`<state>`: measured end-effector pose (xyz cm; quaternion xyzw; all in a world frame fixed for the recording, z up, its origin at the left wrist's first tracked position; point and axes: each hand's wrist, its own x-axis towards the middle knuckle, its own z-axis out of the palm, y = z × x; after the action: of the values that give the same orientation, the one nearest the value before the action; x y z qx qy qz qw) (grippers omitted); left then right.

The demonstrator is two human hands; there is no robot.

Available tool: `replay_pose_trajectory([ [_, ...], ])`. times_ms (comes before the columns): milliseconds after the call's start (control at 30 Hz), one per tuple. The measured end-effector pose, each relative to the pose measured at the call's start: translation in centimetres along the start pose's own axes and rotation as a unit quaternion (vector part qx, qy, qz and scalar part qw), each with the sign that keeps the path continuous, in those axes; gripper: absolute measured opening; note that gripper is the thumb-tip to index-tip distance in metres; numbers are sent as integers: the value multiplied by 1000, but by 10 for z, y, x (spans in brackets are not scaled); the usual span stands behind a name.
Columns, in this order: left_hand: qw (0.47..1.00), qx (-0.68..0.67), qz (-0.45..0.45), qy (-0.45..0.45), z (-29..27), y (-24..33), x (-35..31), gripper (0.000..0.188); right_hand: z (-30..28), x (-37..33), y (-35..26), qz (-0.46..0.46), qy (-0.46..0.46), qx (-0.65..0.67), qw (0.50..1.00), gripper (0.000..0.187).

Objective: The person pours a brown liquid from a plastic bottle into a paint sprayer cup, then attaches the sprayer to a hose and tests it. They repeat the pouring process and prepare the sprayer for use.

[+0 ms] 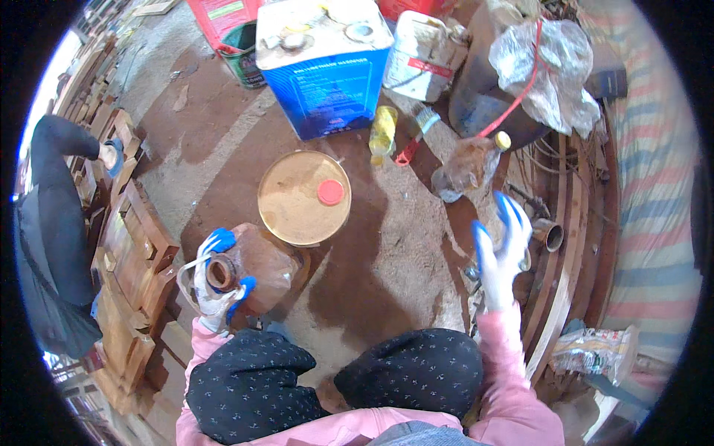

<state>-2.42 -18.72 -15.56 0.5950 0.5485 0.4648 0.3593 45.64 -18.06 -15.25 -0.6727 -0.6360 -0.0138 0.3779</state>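
Note:
My left hand (214, 305), in a white glove with blue fingertips, grips a stained plastic jug (266, 269) around its neck. The jug has a wide, uncapped mouth ringed in brown, and a pale loop handle hangs at the hand's outer side. Just beyond it stands a round bucket (294, 204) with a dusty tan lid and a red cap. My right hand (504, 253), gloved the same way, is raised at the right with its fingers apart and nothing in them. Nearest to that hand is a clear bottle (465, 171) with a yellow cap, lying tilted.
A blue and white metal can (327, 82) stands at the back, beside a white jerrycan (424, 56). A yellowish bottle (383, 134) and a red-handled brush (416, 137) lie before them. Wooden pieces (130, 245) line the left, near another person's leg (59, 238). A metal pipe (549, 236) lies right.

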Motion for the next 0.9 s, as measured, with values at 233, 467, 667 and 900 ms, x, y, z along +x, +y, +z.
replay_pose_trajectory([
  [233, 990, 93, 94, -55, -9, -14, 4, 92, 162, 221, -137, -256, -142, 119, 949, 57],
  [467, 983, 117, 122, -72, -12, -9, -2, 104, 212, 320, -204, -334, -167, -104, 922, 53],
  [667, 982, 128, 97, -102, -18, -10, -12, 124, 224, 343, -216, -362, -219, -61, 904, 56],
  [900, 995, 20, 31, -89, -10, -10, -23, 126, 223, 356, -213, -322, -233, 143, 906, 46],
])
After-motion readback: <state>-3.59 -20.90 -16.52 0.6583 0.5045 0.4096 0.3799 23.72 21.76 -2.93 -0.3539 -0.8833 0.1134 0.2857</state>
